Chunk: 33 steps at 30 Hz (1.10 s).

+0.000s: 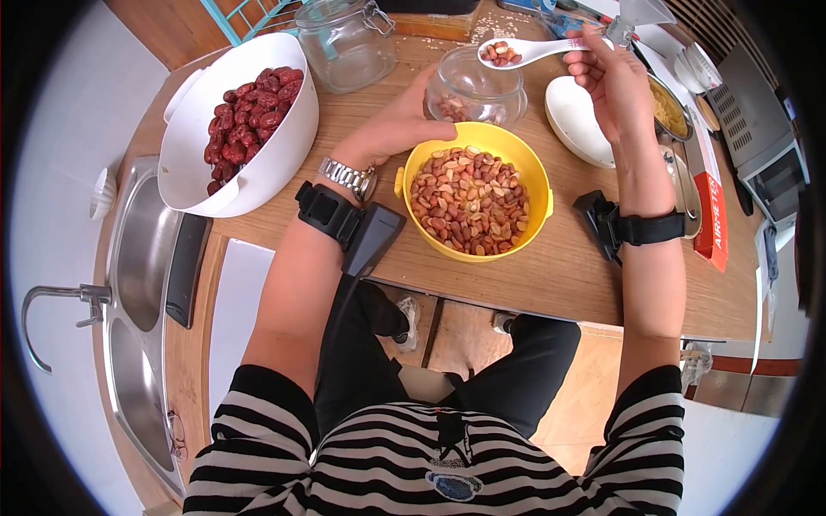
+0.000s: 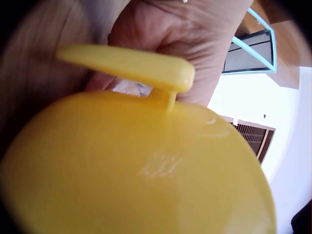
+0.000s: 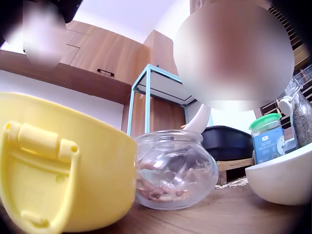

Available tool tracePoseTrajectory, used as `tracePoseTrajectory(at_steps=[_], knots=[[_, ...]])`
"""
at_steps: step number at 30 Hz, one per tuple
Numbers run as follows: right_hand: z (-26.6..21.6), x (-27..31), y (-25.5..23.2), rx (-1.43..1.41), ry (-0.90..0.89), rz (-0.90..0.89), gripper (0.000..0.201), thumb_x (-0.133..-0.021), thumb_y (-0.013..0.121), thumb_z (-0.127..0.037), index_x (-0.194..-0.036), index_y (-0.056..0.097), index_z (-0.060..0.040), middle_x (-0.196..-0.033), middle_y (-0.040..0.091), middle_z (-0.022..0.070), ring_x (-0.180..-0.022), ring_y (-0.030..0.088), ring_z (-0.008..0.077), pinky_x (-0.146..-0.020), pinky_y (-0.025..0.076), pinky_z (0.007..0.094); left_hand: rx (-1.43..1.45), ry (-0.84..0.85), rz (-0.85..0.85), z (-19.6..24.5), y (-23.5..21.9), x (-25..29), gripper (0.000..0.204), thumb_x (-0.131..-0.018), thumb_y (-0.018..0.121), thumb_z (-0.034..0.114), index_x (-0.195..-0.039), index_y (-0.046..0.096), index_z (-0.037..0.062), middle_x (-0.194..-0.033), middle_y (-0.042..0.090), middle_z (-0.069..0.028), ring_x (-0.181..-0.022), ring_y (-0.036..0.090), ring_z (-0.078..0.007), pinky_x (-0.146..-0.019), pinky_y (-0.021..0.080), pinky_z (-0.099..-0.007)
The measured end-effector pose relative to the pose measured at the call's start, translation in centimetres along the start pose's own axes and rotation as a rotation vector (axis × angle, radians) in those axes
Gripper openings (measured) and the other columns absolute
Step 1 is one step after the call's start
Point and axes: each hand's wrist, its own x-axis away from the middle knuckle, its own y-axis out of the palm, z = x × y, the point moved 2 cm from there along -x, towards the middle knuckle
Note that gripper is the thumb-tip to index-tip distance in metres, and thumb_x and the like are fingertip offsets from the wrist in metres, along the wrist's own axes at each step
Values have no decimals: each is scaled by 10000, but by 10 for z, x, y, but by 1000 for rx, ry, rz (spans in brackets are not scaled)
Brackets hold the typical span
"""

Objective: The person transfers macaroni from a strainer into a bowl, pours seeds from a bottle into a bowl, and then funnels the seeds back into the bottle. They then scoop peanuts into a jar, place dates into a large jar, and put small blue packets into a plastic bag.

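My right hand (image 1: 609, 82) grips the handle of a white spoon (image 1: 538, 49), its bowl full of peanuts (image 1: 501, 54) and held above the mouth of a round glass jar (image 1: 476, 86). Some peanuts lie at the bottom of the jar. My left hand (image 1: 400, 125) holds the jar's left side, thumb in front by the rim of a yellow bowl (image 1: 542, 176). That bowl stands nearest me, holding many shelled peanuts (image 1: 469, 202). In the left wrist view the bowl's yellow wall (image 2: 146, 161) covers much of the hand. A blurred patch hides the right hand in the right wrist view.
At the left stands a white basin (image 1: 297, 129) of dried red dates (image 1: 249, 120), beside a clip-top glass jar (image 1: 344, 47). An empty white bowl (image 1: 572, 120) sits right of the round jar. A sink (image 1: 142, 249) lies far left, a red box (image 1: 712, 224) far right.
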Motion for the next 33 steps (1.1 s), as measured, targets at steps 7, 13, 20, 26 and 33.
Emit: tracePoseTrajectory(at_steps=[7,13,20,26,33], knots=[[-3,17,25,265,-190,-132,239,-815,525,-227,-915,586,-19,-677,568,17,-580,516,57,-510,403,165,27,16,-13,13,4,3,861,-615,626,154,-1278,104,-15,-1195,370,-175,-1101,387,-213,-908,328,-289],[-20,29,35,605,-404,-310,223,-812,530,-216,-952,590,-53,-672,566,7,-590,505,40,-487,389,165,38,15,-12,5,3,2,799,-640,610,88,-1282,140,10,-1225,341,-160,-1136,345,-209,-938,293,-309],[-45,41,37,301,-283,-466,144,-806,509,-120,-807,606,-14,-581,527,7,-480,431,25,-404,314,151,-25,52,4,-4,2,-5,876,-610,645,179,-1272,112,-30,-1217,345,-204,-1137,356,-227,-935,298,-304],[-22,47,50,485,-109,-616,158,-792,542,-165,-773,614,-27,-527,516,-4,-452,450,24,-408,349,146,12,31,-10,7,4,0,878,-605,654,182,-1267,121,-40,-1217,347,-206,-1138,356,-230,-930,306,-305],[-1,38,47,323,194,-727,167,-773,562,-173,-787,619,-17,-575,577,47,-472,542,68,-365,355,144,44,6,-18,5,3,1,786,-645,589,80,-1281,131,11,-1209,354,-149,-1117,356,-211,-920,304,-299]])
